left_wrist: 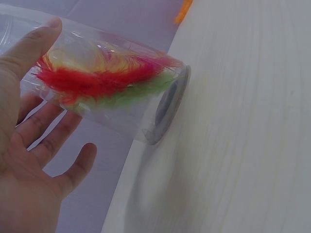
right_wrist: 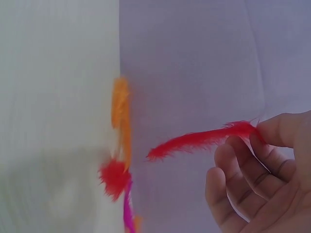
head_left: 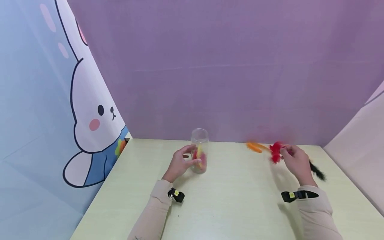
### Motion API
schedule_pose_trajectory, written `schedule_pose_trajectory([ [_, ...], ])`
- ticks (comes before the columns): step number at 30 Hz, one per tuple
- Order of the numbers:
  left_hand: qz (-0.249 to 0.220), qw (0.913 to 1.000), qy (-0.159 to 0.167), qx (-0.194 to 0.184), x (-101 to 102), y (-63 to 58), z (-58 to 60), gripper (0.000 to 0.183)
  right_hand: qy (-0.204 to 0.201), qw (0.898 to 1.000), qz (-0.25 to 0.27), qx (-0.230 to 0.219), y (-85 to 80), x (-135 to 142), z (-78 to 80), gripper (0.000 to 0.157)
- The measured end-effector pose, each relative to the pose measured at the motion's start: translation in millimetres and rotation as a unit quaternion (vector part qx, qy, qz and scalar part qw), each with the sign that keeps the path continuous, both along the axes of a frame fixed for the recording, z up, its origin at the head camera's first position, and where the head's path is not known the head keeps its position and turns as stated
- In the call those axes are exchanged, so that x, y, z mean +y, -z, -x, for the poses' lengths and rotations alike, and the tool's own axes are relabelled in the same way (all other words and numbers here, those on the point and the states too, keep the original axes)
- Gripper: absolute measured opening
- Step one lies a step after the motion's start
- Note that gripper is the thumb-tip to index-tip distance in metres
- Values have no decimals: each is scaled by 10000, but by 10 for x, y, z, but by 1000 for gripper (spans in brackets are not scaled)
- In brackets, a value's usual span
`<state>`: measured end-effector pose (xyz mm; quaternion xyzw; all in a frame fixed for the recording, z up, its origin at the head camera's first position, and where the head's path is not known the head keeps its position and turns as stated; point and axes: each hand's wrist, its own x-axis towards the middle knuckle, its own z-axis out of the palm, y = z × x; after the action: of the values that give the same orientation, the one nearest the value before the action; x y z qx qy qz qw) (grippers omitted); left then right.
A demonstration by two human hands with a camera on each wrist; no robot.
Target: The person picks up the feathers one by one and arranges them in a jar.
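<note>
Your right hand [head_left: 297, 163] pinches one red feather [right_wrist: 194, 140], well right of the one clear jar [head_left: 200, 136] your left hand [head_left: 178, 163] is wrapped round. Feathers [left_wrist: 107, 80] inside, can't count 'em. Pale table [head_left: 234, 200] below the jar, orange fluff [head_left: 254, 147] and one black feather [head_left: 318, 171] to its right, purple backdrop [head_left: 228, 66] behind.

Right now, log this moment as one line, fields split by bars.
left hand: holds clear jar | jar: red, green feathers inside | right hand: pinches red feather | orange feather: at far table edge
</note>
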<state>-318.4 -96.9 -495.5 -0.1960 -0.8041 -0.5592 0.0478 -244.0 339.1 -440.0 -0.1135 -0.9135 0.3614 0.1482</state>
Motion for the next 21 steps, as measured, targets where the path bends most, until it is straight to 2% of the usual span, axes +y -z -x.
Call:
schedule_pose_trajectory([
  [7, 37, 10000, -29, -5, 5, 6, 2, 66, -15, 9997, 246, -3, -75, -105, -24, 42],
  [21, 0, 10000, -29, -41, -1, 28, -8, 66, -226, 9981, 381, 436, -250, -363, -57, 39],
])
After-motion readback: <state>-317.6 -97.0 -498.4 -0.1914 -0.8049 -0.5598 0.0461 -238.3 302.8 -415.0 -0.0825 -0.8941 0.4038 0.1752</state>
